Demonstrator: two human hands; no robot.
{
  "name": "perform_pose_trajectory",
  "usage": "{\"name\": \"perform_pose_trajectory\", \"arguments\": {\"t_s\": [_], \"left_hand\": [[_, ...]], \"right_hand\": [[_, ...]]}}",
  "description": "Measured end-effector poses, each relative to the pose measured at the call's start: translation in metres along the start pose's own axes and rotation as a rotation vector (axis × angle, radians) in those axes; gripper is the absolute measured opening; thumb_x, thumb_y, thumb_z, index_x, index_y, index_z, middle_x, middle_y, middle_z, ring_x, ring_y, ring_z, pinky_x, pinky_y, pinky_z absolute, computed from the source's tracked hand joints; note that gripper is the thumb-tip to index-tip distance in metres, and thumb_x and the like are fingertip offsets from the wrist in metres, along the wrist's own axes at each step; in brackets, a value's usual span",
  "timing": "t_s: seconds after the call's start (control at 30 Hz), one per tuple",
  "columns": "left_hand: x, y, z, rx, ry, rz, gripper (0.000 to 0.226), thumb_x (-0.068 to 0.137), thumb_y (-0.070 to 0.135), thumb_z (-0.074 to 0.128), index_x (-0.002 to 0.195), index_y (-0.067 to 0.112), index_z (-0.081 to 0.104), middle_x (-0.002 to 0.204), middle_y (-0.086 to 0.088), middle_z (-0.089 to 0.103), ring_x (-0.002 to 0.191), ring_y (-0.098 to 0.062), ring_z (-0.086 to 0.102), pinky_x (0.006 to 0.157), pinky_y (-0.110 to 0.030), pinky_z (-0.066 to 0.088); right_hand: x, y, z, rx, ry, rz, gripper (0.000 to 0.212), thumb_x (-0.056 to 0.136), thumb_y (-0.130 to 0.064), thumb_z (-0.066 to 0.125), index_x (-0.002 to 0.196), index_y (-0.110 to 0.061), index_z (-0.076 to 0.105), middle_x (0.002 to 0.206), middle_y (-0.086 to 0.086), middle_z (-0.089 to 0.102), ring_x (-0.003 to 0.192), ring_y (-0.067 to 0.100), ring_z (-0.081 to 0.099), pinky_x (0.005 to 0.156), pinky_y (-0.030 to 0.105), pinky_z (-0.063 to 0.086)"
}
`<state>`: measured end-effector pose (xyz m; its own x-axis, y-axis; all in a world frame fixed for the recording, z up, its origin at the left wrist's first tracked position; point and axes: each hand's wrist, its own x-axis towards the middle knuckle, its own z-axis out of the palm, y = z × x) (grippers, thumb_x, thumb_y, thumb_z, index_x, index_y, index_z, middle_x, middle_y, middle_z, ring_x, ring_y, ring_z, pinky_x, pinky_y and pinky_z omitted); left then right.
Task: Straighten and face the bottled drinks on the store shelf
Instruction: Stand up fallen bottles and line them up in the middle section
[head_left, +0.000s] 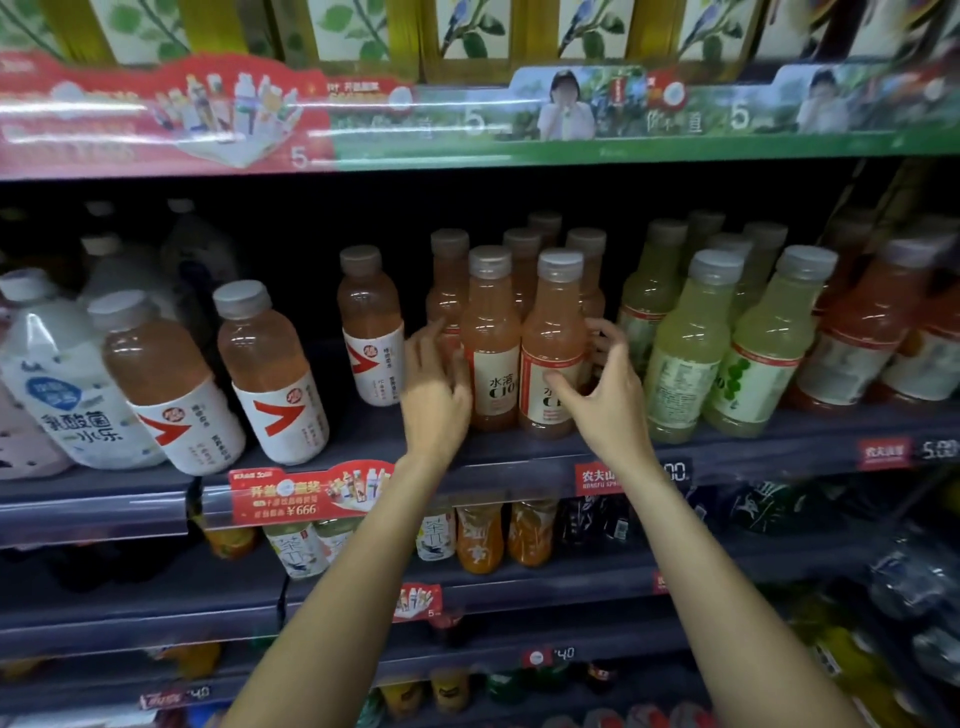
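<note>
Bottles (522, 338) being squared up: left hand (435, 389) and right hand (605, 397) flank them, each grip apart; next, likely twist labels forward.

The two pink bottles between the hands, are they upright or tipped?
Upright. Both pink bottles stand on their bases at the shelf front, caps up, while the hands flank them.
</note>
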<state>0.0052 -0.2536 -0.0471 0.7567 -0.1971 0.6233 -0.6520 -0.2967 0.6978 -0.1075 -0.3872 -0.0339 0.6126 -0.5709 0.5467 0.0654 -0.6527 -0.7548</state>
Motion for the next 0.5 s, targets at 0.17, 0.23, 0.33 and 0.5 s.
{"name": "perform_pose_trajectory", "arguments": {"t_s": [0.17, 0.23, 0.33, 0.5], "left_hand": [[-0.013, 0.004, 0.015, -0.110, -0.144, -0.089, 0.078, 0.086, 0.065, 0.040, 0.149, 0.025, 0.019, 0.155, 0.002, 0.018, 0.135, -0.009, 0.029, 0.099, -0.021, 0.029], [-0.012, 0.000, 0.016, -0.135, -0.184, -0.091, 0.083, 0.084, 0.067, 0.043, 0.150, 0.027, 0.015, 0.155, 0.002, 0.021, 0.140, -0.012, 0.026, 0.107, -0.025, 0.029], [-0.011, -0.003, 0.015, -0.155, -0.210, -0.080, 0.080, 0.088, 0.051, 0.057, 0.150, 0.028, 0.013, 0.151, 0.000, 0.032, 0.136, -0.015, 0.035, 0.108, -0.033, 0.036], [-0.010, -0.003, 0.014, -0.130, -0.170, -0.042, 0.080, 0.088, 0.034, 0.066, 0.150, 0.019, 0.017, 0.146, -0.002, 0.039, 0.132, -0.014, 0.039, 0.102, -0.023, 0.036]], "right_hand": [[0.015, 0.006, 0.010, 0.078, -0.106, 0.068, 0.103, 0.063, -0.065, 0.071, 0.142, -0.044, 0.007, 0.155, 0.004, 0.011, 0.144, 0.024, 0.016, 0.114, 0.048, 0.027], [0.020, 0.004, 0.016, 0.052, -0.137, 0.088, 0.109, 0.059, -0.072, 0.070, 0.141, -0.047, 0.003, 0.157, 0.006, 0.008, 0.144, 0.027, 0.018, 0.113, 0.049, 0.030], [0.020, 0.006, 0.020, 0.041, -0.132, 0.049, 0.104, 0.069, -0.051, 0.077, 0.146, -0.038, 0.008, 0.157, 0.004, 0.006, 0.143, 0.026, 0.023, 0.111, 0.047, 0.034], [0.021, 0.007, 0.020, 0.062, -0.198, 0.043, 0.100, 0.077, -0.033, 0.075, 0.147, -0.031, 0.003, 0.157, 0.005, 0.000, 0.137, 0.022, 0.034, 0.107, 0.032, 0.037]]}}
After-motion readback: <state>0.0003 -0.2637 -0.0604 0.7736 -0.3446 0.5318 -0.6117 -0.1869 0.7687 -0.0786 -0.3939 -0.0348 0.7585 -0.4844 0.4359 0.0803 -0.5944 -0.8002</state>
